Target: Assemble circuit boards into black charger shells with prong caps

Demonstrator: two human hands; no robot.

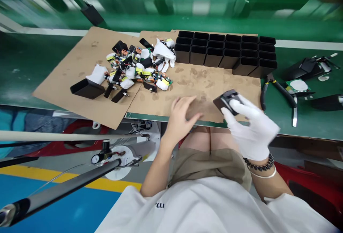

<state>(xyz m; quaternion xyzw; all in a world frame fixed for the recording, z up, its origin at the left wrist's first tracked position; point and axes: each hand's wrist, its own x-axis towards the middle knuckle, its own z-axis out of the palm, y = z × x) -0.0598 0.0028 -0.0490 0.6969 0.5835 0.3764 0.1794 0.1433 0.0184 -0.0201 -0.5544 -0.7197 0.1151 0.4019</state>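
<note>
My right hand (248, 122), in a white glove, grips a small black plastic housing (222, 100) above the front of the cardboard. My left hand (180, 117) is bare and holds nothing; its fingers are apart over the cardboard's front edge. Ahead of it lies a heap of small circuit boards (139, 70) with yellow, orange and white parts and black end plates. A white glove (163, 51) rests on the heap's right side. Several open-topped black cases (214, 57) stand upright in rows behind my hands. Another black case (88, 89) lies on its side at the left.
Cardboard sheets (66, 65) cover part of the green bench (21, 61). Pliers (278, 90), a white-handled tool (294, 113) and black cases (302, 70) lie to the right. Below left, a metal pole (77, 174) and a pressure gauge (95, 159) stand near the bench edge.
</note>
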